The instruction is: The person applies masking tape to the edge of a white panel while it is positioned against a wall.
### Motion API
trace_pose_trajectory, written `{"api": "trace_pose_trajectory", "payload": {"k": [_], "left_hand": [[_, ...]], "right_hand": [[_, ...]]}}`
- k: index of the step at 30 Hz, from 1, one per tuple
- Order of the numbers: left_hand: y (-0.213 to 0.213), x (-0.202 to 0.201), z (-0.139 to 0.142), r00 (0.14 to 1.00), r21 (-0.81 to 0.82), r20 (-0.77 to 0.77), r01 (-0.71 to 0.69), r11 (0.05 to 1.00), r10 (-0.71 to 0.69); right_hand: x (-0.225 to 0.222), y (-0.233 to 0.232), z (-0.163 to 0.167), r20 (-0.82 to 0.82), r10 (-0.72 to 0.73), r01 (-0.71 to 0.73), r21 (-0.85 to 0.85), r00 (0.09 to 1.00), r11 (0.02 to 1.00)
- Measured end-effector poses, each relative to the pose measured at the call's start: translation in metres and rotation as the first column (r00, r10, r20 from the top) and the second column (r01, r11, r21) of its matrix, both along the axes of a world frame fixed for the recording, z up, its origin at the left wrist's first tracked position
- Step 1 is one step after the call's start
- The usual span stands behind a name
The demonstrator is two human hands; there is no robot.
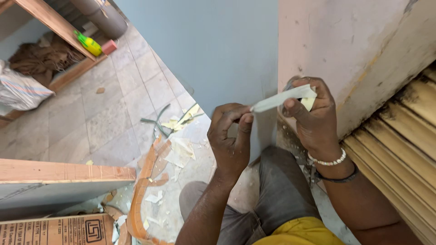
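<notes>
Item: pale strip (pixel 278 99), thin and flat, cream to white, held level between two hands in front of a grey-blue panel (pixel 218 54) and a pinkish board (pixel 345 41).

Left hand (pixel 229 136): fingers (pixel 245 121) pinched narrow on the strip's left end, thumb against forefinger.

Right hand (pixel 313 115): fingers closed on the strip's right end, where the strip appears folded or curled back over the fingertips. A white bead bracelet (pixel 328 161) and a dark band (pixel 338 178) are worn at the wrist.

Step in hand, as judged: the strip is being stretched or peeled between the hands; which of the two cannot be told. Any further move would call for both pinches to be kept, since the strip looks thin and easily torn.

Surroundings:
- Tiled floor (pixel 104 113), far left.
- Scraps of pale sheet and curved offcuts (pixel 175 152) lie on the floor just left of the knees.
- Slatted timber (pixel 399 145), right, close beside the right forearm.
- Wooden board (pixel 63 173), near left, with a printed carton (pixel 59 230) below it.
- Yellow-green bottle (pixel 88 44) and red block (pixel 109 46), far left, by a wooden frame.

Obstructions: nothing is seen between the hands; the boards stand close behind them.
</notes>
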State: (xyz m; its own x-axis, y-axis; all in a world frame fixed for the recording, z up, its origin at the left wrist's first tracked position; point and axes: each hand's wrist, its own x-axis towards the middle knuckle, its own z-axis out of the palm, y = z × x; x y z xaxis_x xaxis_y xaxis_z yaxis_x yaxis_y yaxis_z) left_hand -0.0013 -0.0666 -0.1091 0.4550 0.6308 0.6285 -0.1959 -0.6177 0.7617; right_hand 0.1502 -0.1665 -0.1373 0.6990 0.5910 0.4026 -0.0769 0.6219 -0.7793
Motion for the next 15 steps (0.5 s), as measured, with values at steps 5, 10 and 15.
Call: {"api": "trace_pose_trajectory", "payload": {"k": [5,10,15], "left_hand": [[-0.003,0.003,0.020,0.985,0.300,0.078,-0.170,0.939,0.153],[0.009,0.014,0.050,0.923,0.184,0.259,-0.338,0.923,0.286],[0.018,0.012,0.062,0.969,0.509,0.160,-0.242,0.826,0.186]], "right_hand": [[0.025,0.019,0.029,0.277,-0.181,0.169,0.067,0.944,0.983],[0.053,0.042,0.075,0.310,-0.302,0.269,0.144,0.901,0.952],[0.069,0.066,0.088,0.278,-0.360,0.307,0.216,0.891,0.927]]}}
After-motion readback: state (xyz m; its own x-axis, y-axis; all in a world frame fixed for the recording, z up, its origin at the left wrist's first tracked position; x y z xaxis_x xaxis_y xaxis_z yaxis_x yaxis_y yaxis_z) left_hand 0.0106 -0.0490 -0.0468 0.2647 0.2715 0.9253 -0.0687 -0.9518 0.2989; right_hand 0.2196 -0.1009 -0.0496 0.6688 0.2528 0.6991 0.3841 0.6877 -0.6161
